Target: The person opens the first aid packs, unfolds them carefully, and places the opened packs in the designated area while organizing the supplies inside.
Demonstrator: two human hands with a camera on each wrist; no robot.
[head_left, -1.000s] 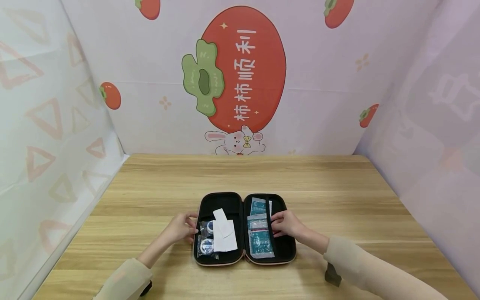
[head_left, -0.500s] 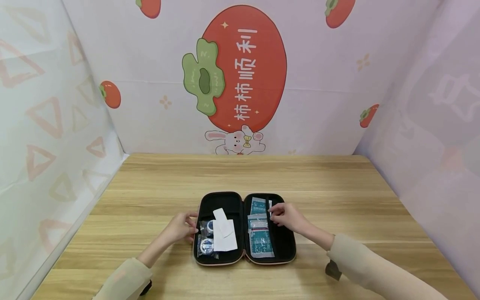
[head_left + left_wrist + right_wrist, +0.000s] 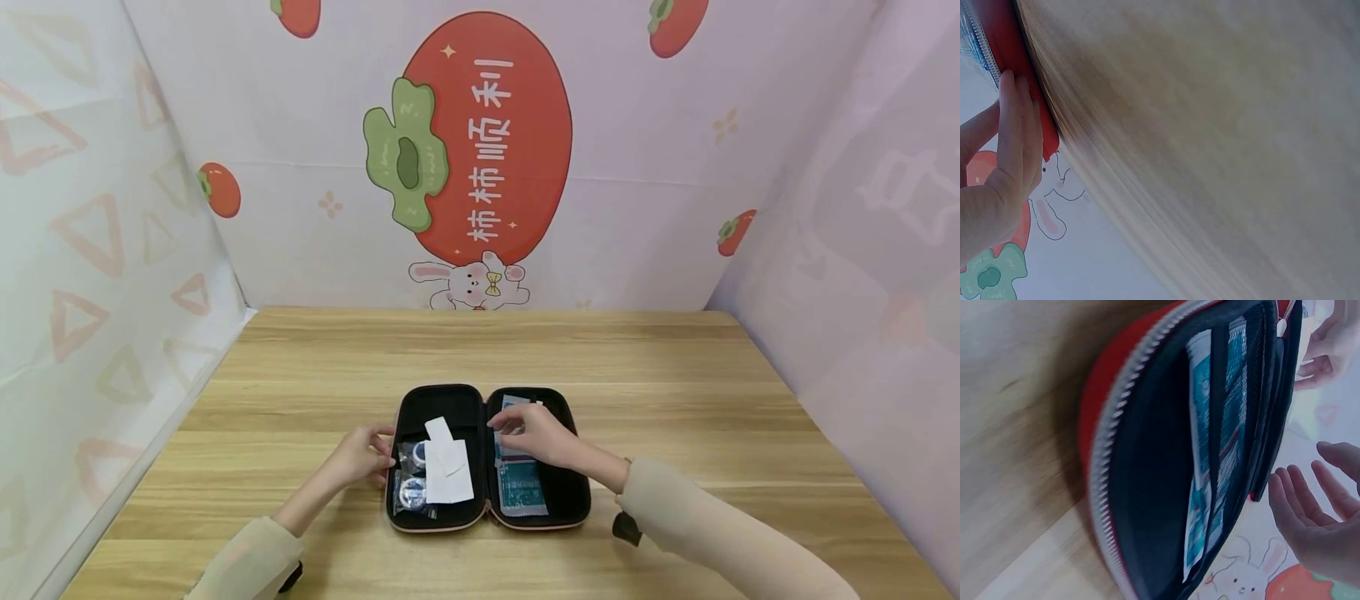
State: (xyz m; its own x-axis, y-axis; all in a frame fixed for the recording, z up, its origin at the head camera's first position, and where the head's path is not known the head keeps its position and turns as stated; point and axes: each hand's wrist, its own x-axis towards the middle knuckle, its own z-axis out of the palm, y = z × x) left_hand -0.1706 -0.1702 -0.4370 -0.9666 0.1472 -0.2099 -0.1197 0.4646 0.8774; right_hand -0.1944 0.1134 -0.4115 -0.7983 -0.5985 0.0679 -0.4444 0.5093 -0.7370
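A zippered case (image 3: 576, 492) lies unfolded on the table, black inside and red outside. My left hand (image 3: 358, 454) touches its left side; in the left wrist view, straight fingers (image 3: 1011, 131) lie along the red wall (image 3: 1007, 34). Over the right half hovers my right hand (image 3: 542, 435), fingers relaxed and holding nothing, partly covering the teal sachets (image 3: 522, 493). A black strap (image 3: 1217, 394) crosses those sachets in the right wrist view. In the left half are round white items (image 3: 412, 493) in clear plastic wrap, beside white paper-like pieces (image 3: 452, 479).
The wooden table (image 3: 480, 350) extends around the case on all sides. Behind it hangs a backdrop (image 3: 630, 233) printed with a persimmon and a rabbit. Pale sheets form the left side (image 3: 82, 275) and right side (image 3: 847, 250).
My right hand has come away from the strap on the case's right half and moved left over the sachets, its fingers loosening. My left hand stays at the case's left side.
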